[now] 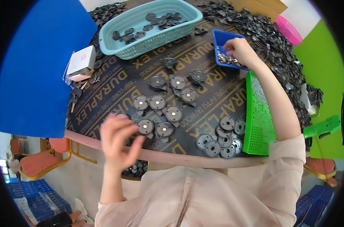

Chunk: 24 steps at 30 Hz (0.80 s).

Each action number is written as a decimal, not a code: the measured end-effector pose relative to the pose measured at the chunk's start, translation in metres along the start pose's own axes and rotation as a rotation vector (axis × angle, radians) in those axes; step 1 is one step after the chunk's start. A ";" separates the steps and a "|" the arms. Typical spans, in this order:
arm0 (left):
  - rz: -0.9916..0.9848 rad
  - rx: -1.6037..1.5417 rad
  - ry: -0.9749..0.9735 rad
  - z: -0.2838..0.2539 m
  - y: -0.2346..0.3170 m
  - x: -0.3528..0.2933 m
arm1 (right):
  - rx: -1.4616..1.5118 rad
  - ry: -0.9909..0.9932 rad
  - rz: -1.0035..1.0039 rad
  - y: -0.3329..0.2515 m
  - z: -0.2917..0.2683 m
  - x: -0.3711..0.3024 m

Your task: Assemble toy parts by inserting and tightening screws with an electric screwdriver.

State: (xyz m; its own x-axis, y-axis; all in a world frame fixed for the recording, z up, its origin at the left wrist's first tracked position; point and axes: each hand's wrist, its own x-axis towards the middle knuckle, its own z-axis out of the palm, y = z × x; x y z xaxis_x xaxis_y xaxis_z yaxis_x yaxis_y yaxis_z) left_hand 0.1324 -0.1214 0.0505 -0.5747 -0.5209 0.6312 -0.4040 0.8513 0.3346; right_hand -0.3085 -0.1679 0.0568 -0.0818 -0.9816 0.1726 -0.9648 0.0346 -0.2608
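Note:
My left hand (119, 140) hovers over the table's front edge, slightly blurred, its fingers apart and nothing seen in it. Beside it lie several black round plastic parts with side tabs (145, 126), many with a small shiny piece in the middle. Part of another such part shows behind its fingers. My right hand (240, 51) reaches into a blue rectangular bin (216, 38) of small shiny metal pieces (227, 59). Its fingers are bent together in a pinch, and whatever they hold is too small to make out.
A teal basket (157, 43) holding black parts stands at the back. Right of centre, grey ring-shaped discs (213, 148) lie beside a green perforated basket (255, 130). Heaped black parts (278, 56) line the right side. A white box (82, 60) sits at left.

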 end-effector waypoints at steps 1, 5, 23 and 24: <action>0.067 -0.084 -0.031 0.012 0.018 0.001 | 0.013 0.010 -0.004 -0.004 -0.005 0.002; 0.298 -0.205 -0.342 0.063 0.075 0.020 | 0.044 0.132 -0.017 -0.008 -0.003 0.003; -0.925 -1.400 -0.335 0.064 0.099 0.057 | 0.321 0.092 0.228 0.000 -0.014 -0.016; -0.916 -1.361 -0.335 0.068 0.098 0.057 | 0.228 0.144 0.190 0.002 -0.015 -0.018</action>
State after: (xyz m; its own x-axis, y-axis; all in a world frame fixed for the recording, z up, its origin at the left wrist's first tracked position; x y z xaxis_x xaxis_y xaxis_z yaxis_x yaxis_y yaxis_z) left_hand 0.0114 -0.0717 0.0713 -0.7033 -0.6793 -0.2094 0.0976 -0.3841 0.9181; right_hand -0.3130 -0.1476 0.0671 -0.3054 -0.9244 0.2283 -0.8493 0.1561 -0.5043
